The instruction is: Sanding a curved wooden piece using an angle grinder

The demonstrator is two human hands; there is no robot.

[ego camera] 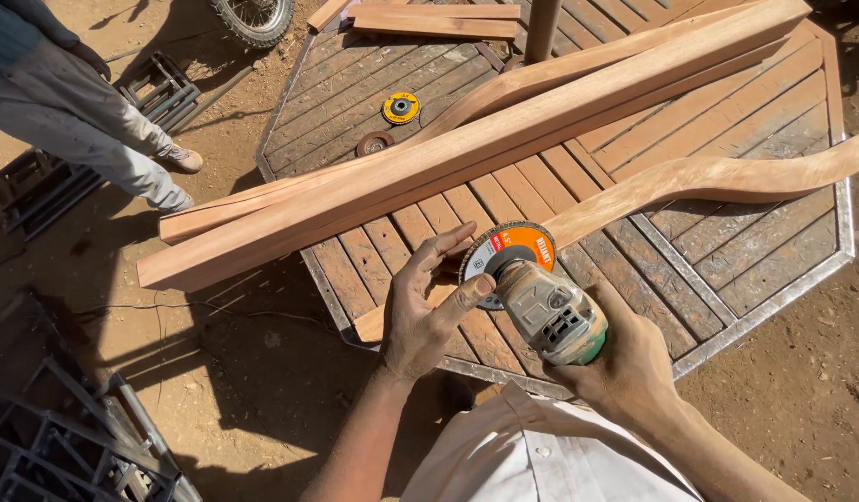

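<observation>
My right hand (634, 358) grips the body of a dusty angle grinder (550, 311) with a green rear end, held just above the near edge of a slatted wooden table (727, 270). My left hand (425, 302) has its fingers on the orange and grey grinding disc (504, 251) mounted on the grinder head, thumb against the disc's lower edge. Just beyond the disc lies a curved wooden piece (718, 177).
Long straight timber beams (467, 149) lie diagonally across the table, overhanging its left side. A yellow disc (401, 108) and a worn dark disc (374, 143) rest on the far slats. Another person's legs (104, 130) stand at upper left; black metal frames (67, 437) lie on the dirt.
</observation>
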